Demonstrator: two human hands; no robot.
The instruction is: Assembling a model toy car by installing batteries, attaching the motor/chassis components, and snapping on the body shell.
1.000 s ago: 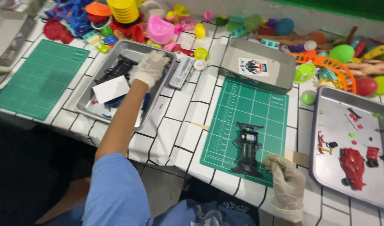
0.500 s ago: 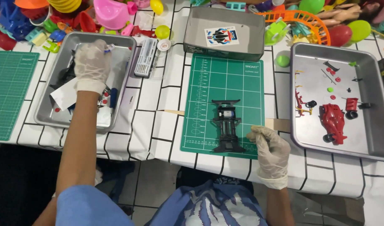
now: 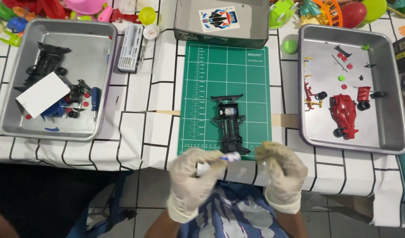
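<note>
At far left we see a steel tray [image 3: 106, 79] on the checked tablecloth [image 3: 136, 132], holding a black car frame [image 3: 43, 66], a white card [image 3: 43, 94] and a blue screwdriver [image 3: 95, 98] among small parts. Just right of that tray lies a clear case of tool bits [image 3: 131, 53].

Near the table's front edge our gloved left hand [image 3: 193, 178] is curled, its fingertips pinching a small white-and-blue tube [image 3: 220, 161]. The tube's long axis runs roughly left to right, tilted slightly upward, with the blue-marked end pointing right toward the other hand. We cannot tell whether that end bears a cap.

Directly beyond the tube, a black toy-car chassis [image 3: 229, 123] rests on the green cutting mat [image 3: 251, 79], its long axis running away from us; its near end sits just beside the tube. A grey metal box [image 3: 255, 22] stands at the mat's far edge.

Our gloved right hand [image 3: 279, 169] is loosely curled, fingers drawn together close to the tube's right end; whether it touches the tube is not clear.

At right, a second tray [image 3: 396, 132] holds a red car body [image 3: 343, 112], loose wheels and small parts.
</note>
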